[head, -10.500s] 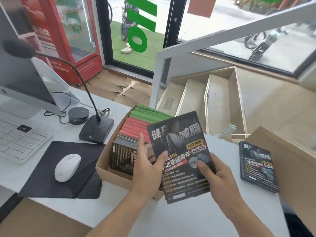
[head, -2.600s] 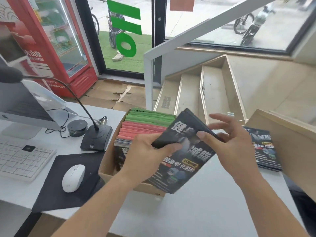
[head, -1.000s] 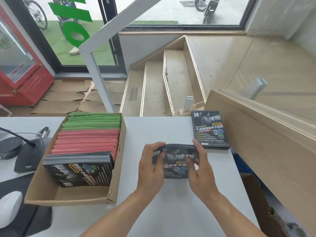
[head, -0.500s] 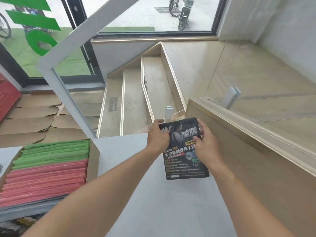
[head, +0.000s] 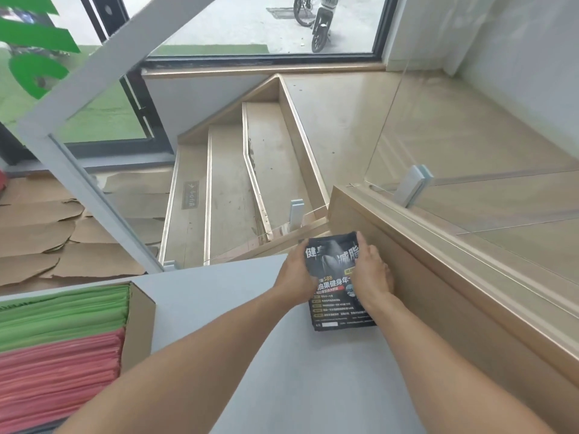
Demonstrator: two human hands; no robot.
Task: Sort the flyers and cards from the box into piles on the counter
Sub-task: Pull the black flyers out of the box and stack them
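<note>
A pile of black flyers (head: 336,296) lies at the far right of the grey counter (head: 282,371), against the wooden ledge. My left hand (head: 296,278) grips the pile's left edge. My right hand (head: 371,275) holds its right side, fingers curled over the top sheet. The top flyers bulge up at the far end. The cardboard box (head: 139,324) stands at the left, with green flyers (head: 62,311) behind red ones (head: 59,374).
A raised wooden ledge (head: 454,308) with a glass panel bounds the counter on the right. Beyond the counter's far edge wooden stairs (head: 232,189) drop away. A white slanted rail (head: 81,183) crosses at the left.
Both hands have brought the black flyers down from the air onto the pile by the ledge. The view has swung right, so less of the box shows.
</note>
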